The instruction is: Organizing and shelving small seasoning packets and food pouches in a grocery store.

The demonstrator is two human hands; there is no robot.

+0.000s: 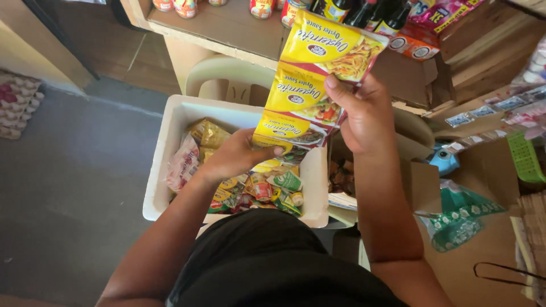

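A joined strip of yellow and red sauce sachets hangs over a white foam box. My right hand grips the strip near its upper part, thumb on the front. My left hand pinches the strip's lowest sachet, just above the box. The box is full of several mixed small packets in yellow, green and red.
A wooden shelf with bottles and jars runs along the top. A cream plastic chair stands behind the box. Cardboard boxes and a green patterned bag lie to the right. Egg trays sit at far left on the grey floor.
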